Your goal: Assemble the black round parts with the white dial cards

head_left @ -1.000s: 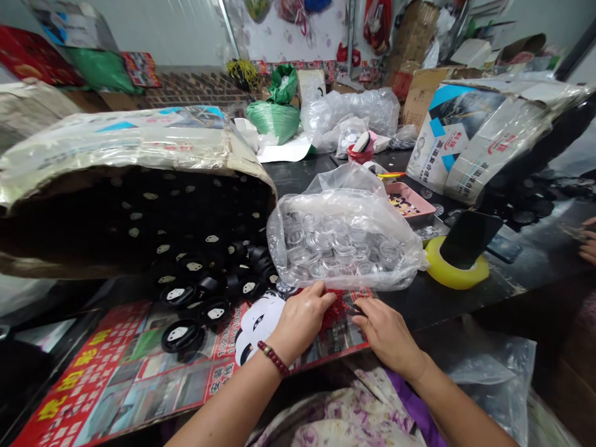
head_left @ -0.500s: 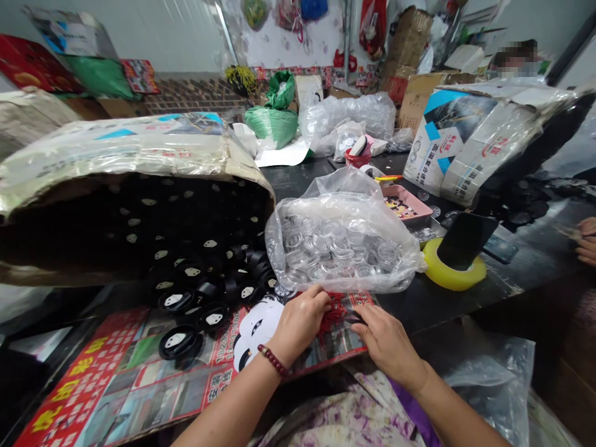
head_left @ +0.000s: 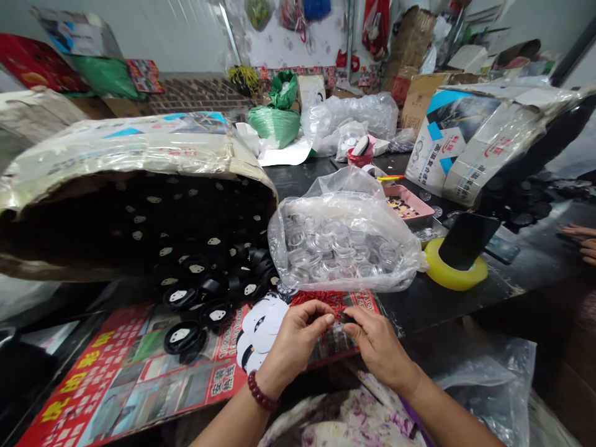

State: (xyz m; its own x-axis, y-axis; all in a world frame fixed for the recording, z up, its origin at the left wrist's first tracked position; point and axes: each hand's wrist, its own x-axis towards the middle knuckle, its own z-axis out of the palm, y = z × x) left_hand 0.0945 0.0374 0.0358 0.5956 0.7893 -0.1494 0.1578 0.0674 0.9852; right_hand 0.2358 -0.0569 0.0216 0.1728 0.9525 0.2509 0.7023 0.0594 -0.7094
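Observation:
My left hand [head_left: 305, 332], with a dark red bead bracelet at the wrist, is pinched closed over a pile of small red pieces [head_left: 321, 299]; what lies between its fingertips is too small to name. Close beside it, my right hand [head_left: 375, 341] grips a small black piece [head_left: 345, 318] between thumb and fingers. White paper discs [head_left: 264, 324] with black markings lie left of my left hand. Black round parts [head_left: 180, 335] with white inserts spread from a tipped carton [head_left: 139, 146]. Behind my hands sits a clear bag [head_left: 344, 242] of transparent rings.
To the right, a dark phone [head_left: 467, 241] leans on a yellow tape roll [head_left: 449, 273]. Behind are a pink tray [head_left: 410, 205] of small pieces and another tipped carton [head_left: 460, 139]. Another person's hand [head_left: 585, 242] is at the right edge. A printed red board [head_left: 116, 372] lies beneath the parts.
My left hand has drawn back from the red pile, its thumb and finger now pinched near my right hand. The person at the back right has gone out of view.

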